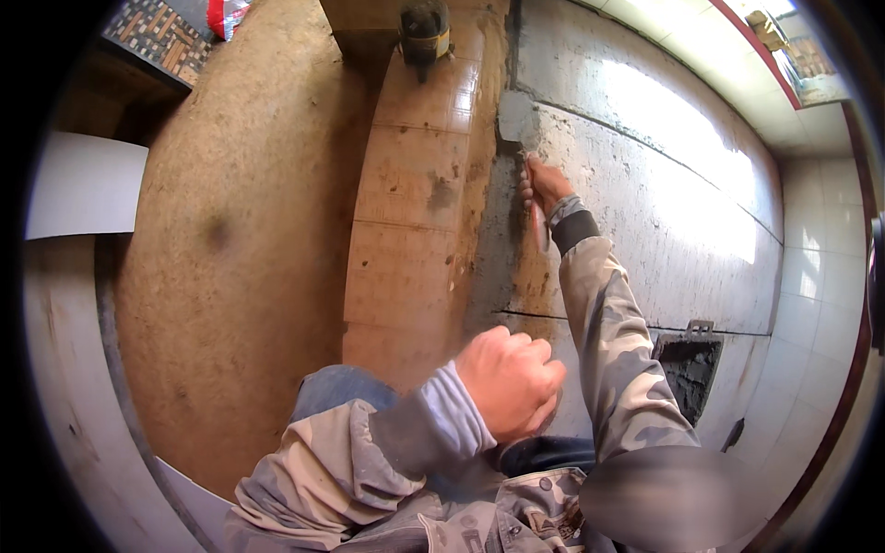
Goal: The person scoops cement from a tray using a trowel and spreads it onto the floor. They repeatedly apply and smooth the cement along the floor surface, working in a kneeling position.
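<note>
My right hand (548, 187) reaches out over pale concrete slabs (636, 198). Its fingers are closed round a slim tool with a reddish handle (538, 227); the working end is mostly hidden. By the fingertips runs a dark grey strip of wet-looking mortar (498, 198), with a smoother grey patch (518, 120) just beyond. Close to my body, my left hand (516, 380) is curled into a fist, back upward, and nothing sticks out of it. Left of the mortar strip lies a row of tan glazed tiles (406, 184), smudged with dirt.
A dark-and-yellow power tool or container (424, 41) stands at the tiles' far end. A rectangular black recess (688, 369) with grey mortar is right of my right forearm. White wall tiles (825, 249) rise at the right. A white board (88, 184) is left of the brown floor (221, 276).
</note>
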{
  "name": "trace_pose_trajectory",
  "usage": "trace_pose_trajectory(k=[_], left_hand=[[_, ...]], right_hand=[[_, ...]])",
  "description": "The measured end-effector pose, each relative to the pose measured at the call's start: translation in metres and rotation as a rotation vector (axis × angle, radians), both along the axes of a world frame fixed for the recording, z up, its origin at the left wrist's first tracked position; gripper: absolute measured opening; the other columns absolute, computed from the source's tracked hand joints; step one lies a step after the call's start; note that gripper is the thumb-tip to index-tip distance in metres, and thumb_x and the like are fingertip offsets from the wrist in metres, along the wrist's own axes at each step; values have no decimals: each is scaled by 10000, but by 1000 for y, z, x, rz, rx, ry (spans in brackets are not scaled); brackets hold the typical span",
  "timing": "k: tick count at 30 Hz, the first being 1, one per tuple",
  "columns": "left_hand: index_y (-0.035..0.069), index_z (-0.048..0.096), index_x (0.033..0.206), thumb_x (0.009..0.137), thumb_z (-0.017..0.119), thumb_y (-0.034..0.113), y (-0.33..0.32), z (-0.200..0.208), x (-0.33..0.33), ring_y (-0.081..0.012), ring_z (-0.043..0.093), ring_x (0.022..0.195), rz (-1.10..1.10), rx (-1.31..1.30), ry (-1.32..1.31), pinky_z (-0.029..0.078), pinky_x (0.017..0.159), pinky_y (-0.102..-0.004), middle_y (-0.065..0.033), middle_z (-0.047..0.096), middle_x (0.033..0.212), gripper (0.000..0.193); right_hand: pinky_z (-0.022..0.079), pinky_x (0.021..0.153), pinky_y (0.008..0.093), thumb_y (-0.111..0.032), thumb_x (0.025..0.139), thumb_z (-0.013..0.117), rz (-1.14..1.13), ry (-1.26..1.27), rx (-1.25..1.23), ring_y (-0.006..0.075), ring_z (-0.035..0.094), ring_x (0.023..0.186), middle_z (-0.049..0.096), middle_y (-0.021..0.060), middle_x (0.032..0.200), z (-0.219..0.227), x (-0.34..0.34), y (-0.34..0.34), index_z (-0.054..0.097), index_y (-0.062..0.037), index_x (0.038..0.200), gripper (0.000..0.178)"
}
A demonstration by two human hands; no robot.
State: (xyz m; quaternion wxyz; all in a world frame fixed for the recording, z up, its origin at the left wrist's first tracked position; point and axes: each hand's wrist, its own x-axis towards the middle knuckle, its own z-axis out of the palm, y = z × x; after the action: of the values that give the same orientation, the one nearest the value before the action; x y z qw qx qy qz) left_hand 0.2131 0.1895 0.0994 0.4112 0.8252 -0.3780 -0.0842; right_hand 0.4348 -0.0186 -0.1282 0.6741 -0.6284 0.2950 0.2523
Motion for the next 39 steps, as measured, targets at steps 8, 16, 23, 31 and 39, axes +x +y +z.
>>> trace_pose_trajectory(k=[8, 16, 23, 31, 39], left_hand=[[77, 608, 704, 784, 678, 205, -16, -16, 3, -299, 651, 690, -71, 1, 30, 515, 642, -403, -102, 615, 715, 166], [69, 720, 719, 748, 666, 212, -58, -19, -31, -353, 711, 746, -435, 71, 161, 548, 653, -456, -162, 704, 781, 155], [48, 738, 732, 736, 671, 194, -86, -3, -40, -368, 724, 769, -666, 114, 190, 561, 668, -448, -189, 714, 793, 161], [97, 787, 883, 778, 648, 186, -101, 5, -37, -321, 740, 892, -797, 248, 231, 589, 744, -421, -127, 759, 916, 196], [98, 786, 895, 786, 654, 179, -104, -1, -21, -343, 735, 909, -755, 284, 283, 586, 755, -433, -145, 757, 939, 189]], right_hand=[[459, 450, 400, -605, 988, 521, -82, 227, -29, 212, 517, 477, 546, 57, 623, -16, -137, 16, 555, -81, 792, 561], [409, 464, 363, -612, 987, 523, -147, 433, -9, 197, 508, 493, 550, 54, 612, -13, -294, 52, 567, -95, 788, 555], [426, 482, 370, -612, 998, 499, 40, 315, -309, 202, 542, 525, 579, 67, 632, -44, -425, 56, 590, -82, 760, 588], [430, 473, 384, -619, 995, 494, 90, 434, -384, 214, 558, 517, 585, 78, 621, -6, -546, 71, 603, -67, 753, 612], [434, 464, 398, -625, 992, 489, 69, 487, -453, 225, 573, 509, 590, 89, 610, 35, -588, 65, 616, -53, 746, 636]])
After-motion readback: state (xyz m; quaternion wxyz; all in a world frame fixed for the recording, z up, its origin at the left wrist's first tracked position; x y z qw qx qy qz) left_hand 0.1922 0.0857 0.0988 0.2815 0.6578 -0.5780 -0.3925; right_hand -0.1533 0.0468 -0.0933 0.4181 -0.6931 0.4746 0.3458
